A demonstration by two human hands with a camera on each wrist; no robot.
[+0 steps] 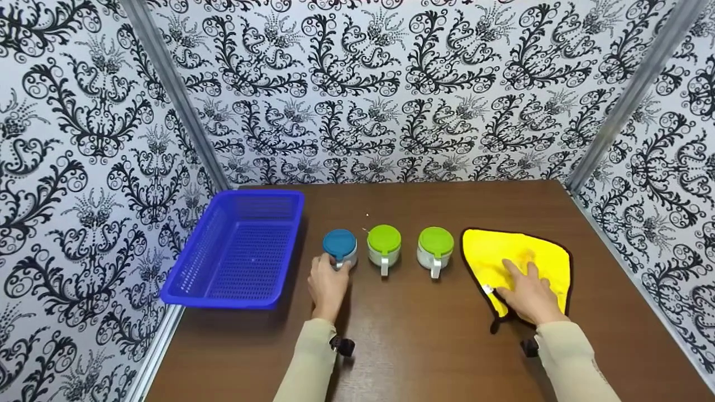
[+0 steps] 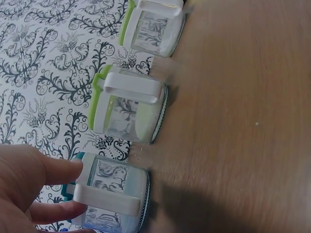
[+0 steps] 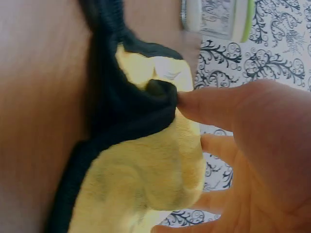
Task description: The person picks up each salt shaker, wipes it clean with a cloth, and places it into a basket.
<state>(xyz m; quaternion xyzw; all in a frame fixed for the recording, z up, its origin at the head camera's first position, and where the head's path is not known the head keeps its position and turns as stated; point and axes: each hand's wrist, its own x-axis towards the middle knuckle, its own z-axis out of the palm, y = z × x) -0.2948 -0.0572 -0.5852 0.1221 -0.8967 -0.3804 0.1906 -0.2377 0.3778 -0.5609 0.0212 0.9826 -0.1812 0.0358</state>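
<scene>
My left hand (image 1: 328, 283) holds a clear glass seasoning jar with a blue lid (image 1: 339, 243). In the left wrist view, thumb and fingers (image 2: 60, 212) grip it at the collar, on either side of the white handle (image 2: 108, 199). Two like jars with green lids, the middle jar (image 1: 384, 244) and the right jar (image 1: 435, 248), stand in line to its right, handles toward me. My right hand (image 1: 530, 290) rests on a yellow cloth (image 1: 491, 248) with dark edging, fingers spread. Its thumb touches a folded-up edge (image 3: 160, 109) in the right wrist view.
A blue plastic basket (image 1: 234, 304) with perforated sides stands at the left of the brown table (image 1: 402, 346). Patterned panels (image 1: 363, 84) enclose the table at the back and both sides, with metal posts at the corners.
</scene>
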